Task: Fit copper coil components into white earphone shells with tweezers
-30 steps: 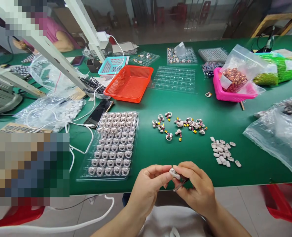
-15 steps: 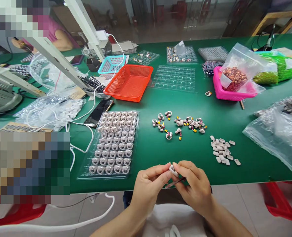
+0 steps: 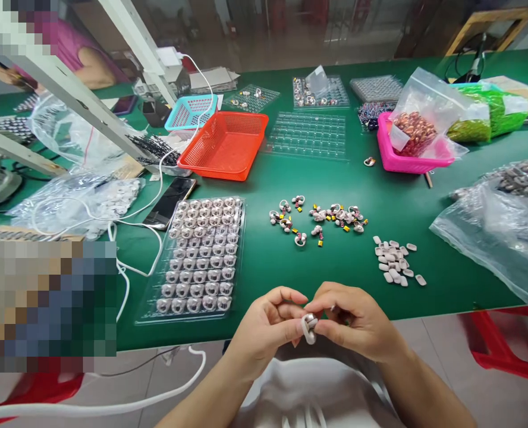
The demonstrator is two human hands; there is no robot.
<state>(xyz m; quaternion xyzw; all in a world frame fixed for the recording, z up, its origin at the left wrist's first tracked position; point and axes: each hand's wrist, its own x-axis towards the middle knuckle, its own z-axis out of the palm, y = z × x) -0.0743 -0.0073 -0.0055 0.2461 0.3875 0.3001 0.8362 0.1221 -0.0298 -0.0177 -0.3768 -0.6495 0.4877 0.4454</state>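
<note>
A small beige, C-shaped clip earbud (image 3: 309, 329) is held above the table's front edge, in front of my body. My left hand (image 3: 270, 324) pinches its left side between thumb and fingers. My right hand (image 3: 357, 321) is closed at its right side, thumb and forefinger touching the piece. A small grey tip (image 3: 333, 308) shows between the right fingers; the rest of it is hidden. Beyond my hands lie several loose beige clip pieces (image 3: 342, 215) with yellow and dark red parts. Right of them is a pile of small beige oblong caps (image 3: 393, 259).
A clear tray (image 3: 197, 261) filled with beige pieces lies at left, beside a phone (image 3: 170, 202) and white cable (image 3: 150, 273). Farther back are a red basket (image 3: 228, 148), a clear tray (image 3: 308, 134) and a pink basket (image 3: 413, 160). A plastic bag (image 3: 491, 232) lies at right.
The earbud has come slightly lower and turned in my fingers. My right hand's grip has shifted, and the thin dark tool seen beneath it is now mostly hidden. The view has shifted slightly.
</note>
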